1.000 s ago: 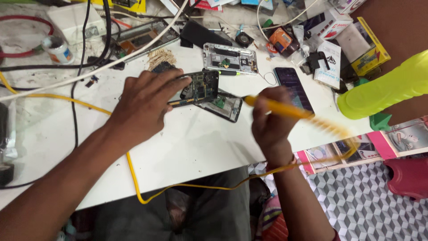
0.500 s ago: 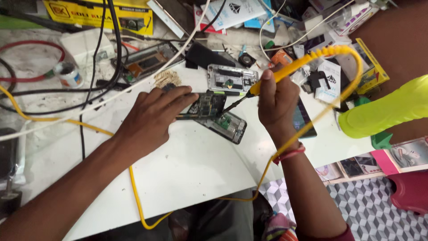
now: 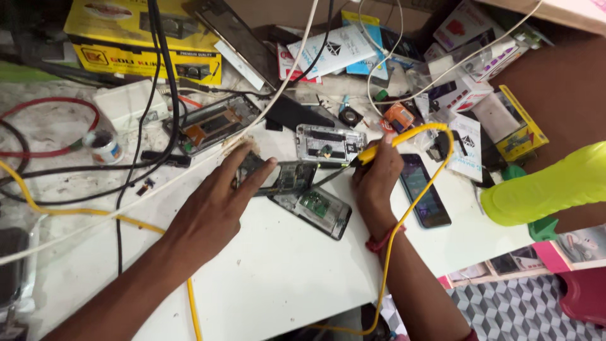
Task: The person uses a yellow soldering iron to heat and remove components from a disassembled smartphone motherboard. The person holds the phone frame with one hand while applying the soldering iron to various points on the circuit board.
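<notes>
left hand (image 3: 218, 202): lies palm down on the white table (image 3: 284, 284), fingers spread and pressing on the opened phone (image 3: 297, 192); it grips nothing.
right hand (image 3: 377, 180): clenched around the yellow soldering iron (image 3: 379, 150), whose dark tip slants down and left onto the phone's exposed board.
opened phone: lies flat near the middle of the table, between the two hands, back cover off, green board showing at its lower end.
yellow cord (image 3: 404, 215): loops up from the iron, then runs down past the right wrist and off the table edge.
nearby: a silver phone frame (image 3: 328, 145) just behind the opened phone; a dark phone (image 3: 424, 189) just right of the right hand; a yellow box (image 3: 142, 38) at the back left.
</notes>
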